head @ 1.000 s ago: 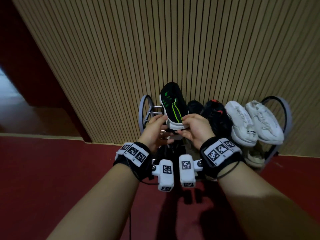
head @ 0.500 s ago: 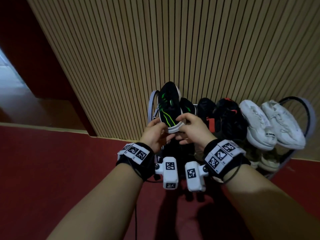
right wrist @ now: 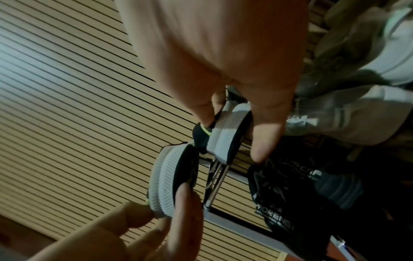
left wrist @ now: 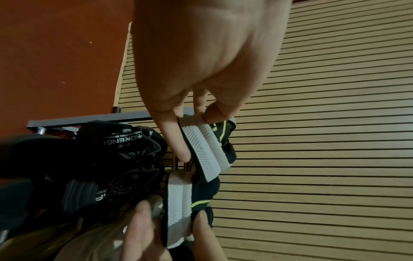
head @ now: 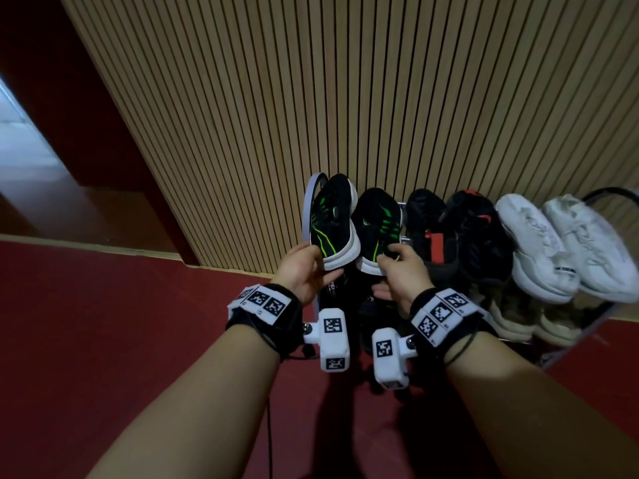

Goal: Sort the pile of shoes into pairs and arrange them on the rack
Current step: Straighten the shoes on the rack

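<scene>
Hands: left grips green-striped shoe | right grips its mate | lower shoe reads "FORENG"

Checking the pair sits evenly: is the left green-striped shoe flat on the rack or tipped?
Tipped. The left green-striped shoe leans sideways against the rack end, its heel lifted in the left hand.

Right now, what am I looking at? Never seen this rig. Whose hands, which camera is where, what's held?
No robot: a person with cameras strapped on head and both wrists. The head view looks down at the left hand and right hand; each wrist view looks along its hand's fingers. Each hand pinches the heel of one black-and-green shoe, left shoe and right shoe, setting them side by side on the shoe rack. Beside them sit a black pair and a white pair, with more shoes below.
</scene>
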Tool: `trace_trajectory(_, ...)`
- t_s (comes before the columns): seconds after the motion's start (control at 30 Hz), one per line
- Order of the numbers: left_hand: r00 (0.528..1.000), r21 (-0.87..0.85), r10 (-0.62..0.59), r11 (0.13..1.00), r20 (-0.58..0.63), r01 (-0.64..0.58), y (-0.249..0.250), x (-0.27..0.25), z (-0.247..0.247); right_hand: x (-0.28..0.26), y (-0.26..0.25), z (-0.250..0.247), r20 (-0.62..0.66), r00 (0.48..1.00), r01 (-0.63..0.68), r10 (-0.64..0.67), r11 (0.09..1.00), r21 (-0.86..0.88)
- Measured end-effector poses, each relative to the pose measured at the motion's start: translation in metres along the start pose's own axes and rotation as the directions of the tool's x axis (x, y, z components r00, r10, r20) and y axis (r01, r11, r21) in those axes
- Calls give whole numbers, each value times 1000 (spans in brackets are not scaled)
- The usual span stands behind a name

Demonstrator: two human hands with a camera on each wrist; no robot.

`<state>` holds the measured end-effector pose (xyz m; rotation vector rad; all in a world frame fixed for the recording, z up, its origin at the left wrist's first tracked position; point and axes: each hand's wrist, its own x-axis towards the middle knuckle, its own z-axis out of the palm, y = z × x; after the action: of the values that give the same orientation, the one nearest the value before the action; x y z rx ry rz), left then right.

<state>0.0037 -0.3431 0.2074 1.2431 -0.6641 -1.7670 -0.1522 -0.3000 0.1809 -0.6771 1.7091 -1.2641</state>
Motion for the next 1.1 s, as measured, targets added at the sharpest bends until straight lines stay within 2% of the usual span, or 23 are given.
trace_trajectory(0.1,1000,1,-6,1000,10,6,-1,1,1,-2,-4,7,-31,999,33,-30,997,70)
trace_trajectory(0.27,1000,-6,-5,1000,-18,5,-1,6,2,-4,-18,1,-134,965,220,-226,974,-59)
trace_trajectory(0.47,999,53,25,998,-48,-22,0,20,1,-3,-29,-31,-186,935,286,-300,953,-101)
trace_trajectory(0.67,987,140,109,986,-120,-92,-14,31,2,-3,-23,-32,-188,944,272,-272,962,-26)
trace_trajectory(0.9,988,100,95,992,-124,-83,-18,43,4,0,-12,-5,-139,962,233,-235,972,-31)
trace_trajectory(1.1,985,110,117,989,-128,-103,-18,46,0,1,6,3,-94,985,138,-141,990,-40)
